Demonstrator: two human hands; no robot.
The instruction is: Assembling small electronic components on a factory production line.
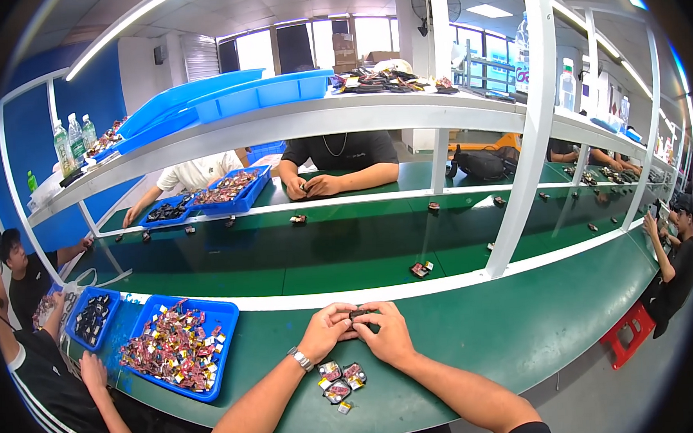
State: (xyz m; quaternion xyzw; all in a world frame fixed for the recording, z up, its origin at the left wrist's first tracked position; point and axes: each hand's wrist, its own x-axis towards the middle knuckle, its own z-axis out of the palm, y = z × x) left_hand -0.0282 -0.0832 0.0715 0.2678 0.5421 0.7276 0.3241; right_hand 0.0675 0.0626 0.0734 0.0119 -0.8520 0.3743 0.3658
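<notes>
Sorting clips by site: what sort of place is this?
Probably a factory floor for small-parts assembly or sorting: long green work surfaces, a blue plastic tray heaped with small multicoloured parts, and several people along both sides.

Bare left hand [327, 333] and bare right hand [389, 336] met at six o'clock

The bare left forearm [266, 397] slanted from seven o'clock toward one, its wrist [302, 357] ringed by a silver metal watch band. The bare right forearm [457, 385], black-sleeved near the elbow, slanted from five toward ten. Both hands were turned inward, fingers bent and pinched closely together.
</notes>
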